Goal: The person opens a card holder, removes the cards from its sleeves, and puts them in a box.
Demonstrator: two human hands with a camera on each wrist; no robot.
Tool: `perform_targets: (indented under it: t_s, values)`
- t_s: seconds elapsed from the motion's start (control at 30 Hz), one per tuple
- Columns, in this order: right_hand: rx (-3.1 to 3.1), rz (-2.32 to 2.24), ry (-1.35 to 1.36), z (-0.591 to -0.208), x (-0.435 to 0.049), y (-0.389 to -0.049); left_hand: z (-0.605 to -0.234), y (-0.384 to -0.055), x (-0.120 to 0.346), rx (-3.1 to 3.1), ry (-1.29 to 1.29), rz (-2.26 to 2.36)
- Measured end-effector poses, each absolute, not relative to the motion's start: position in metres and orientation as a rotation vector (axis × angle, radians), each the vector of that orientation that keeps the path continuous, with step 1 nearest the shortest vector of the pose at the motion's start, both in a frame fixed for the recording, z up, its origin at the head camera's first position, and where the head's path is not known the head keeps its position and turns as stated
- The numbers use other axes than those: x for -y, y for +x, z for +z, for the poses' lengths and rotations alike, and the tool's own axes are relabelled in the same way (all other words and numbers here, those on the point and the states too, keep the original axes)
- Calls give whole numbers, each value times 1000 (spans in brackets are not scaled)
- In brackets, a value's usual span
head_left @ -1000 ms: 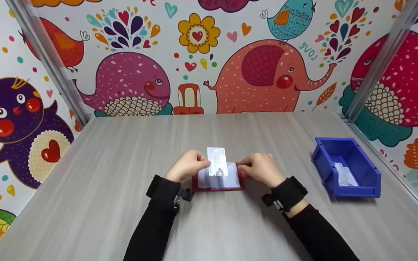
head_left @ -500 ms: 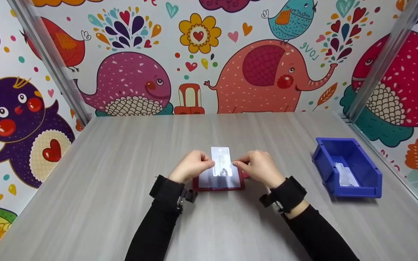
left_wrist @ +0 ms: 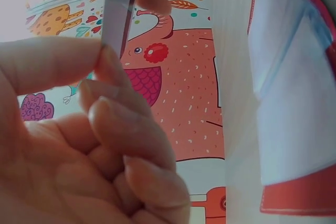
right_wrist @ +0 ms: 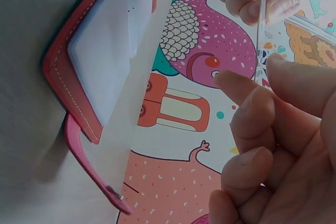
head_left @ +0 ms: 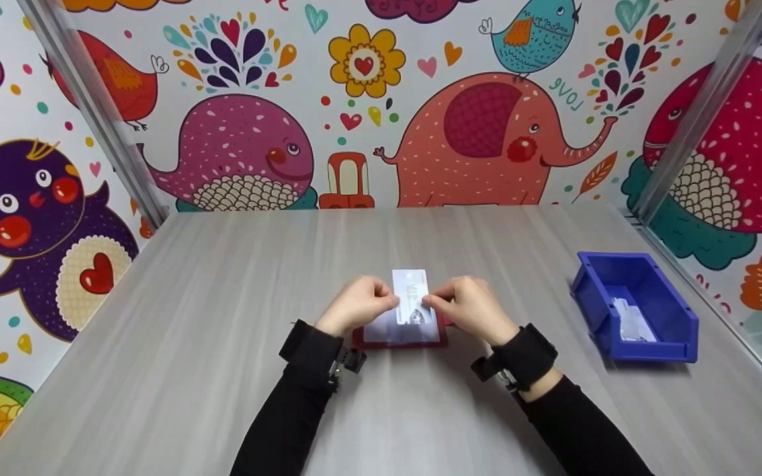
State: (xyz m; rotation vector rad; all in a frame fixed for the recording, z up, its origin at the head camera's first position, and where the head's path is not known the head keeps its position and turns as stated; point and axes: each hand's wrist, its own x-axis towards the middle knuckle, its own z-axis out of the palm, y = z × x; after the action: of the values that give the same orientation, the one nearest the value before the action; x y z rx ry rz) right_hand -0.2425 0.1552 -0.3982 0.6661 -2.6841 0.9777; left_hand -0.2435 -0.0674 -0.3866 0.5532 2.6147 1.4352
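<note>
Near the middle of the table in the head view, a white bank card [head_left: 410, 291] is held up over an open red card holder [head_left: 369, 344]. My left hand [head_left: 360, 303] pinches the card's left edge between thumb and index finger. At its right edge, thumb and index finger of my right hand [head_left: 472, 305] pinch it too. The right wrist view shows the card [right_wrist: 261, 22] edge-on as a thin line between the hands. Below lies the holder, its clear plastic sleeves [right_wrist: 102, 61] spread and its red strap [right_wrist: 86, 156] with a metal snap hanging loose.
A blue plastic bin [head_left: 652, 349] stands at the right of the table, with white, card-like pieces [head_left: 632, 322] inside. Walls printed with cartoon animals border the table [head_left: 222, 277] at the back and sides.
My left hand has carried the bank card slightly to the right. My right hand has moved from the card holder's right edge onto the card.
</note>
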Motion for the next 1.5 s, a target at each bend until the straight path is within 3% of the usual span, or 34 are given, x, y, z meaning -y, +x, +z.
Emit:
perform_targets:
  t_s: [1.17,1.5]
  values:
    - [2705,1066,515,-397,-158,-238,-396,-244,54,-2736,538,1277]
    - [2685,1090,485,-395,-178,-241,-398,-247,68,-2845,404,1244]
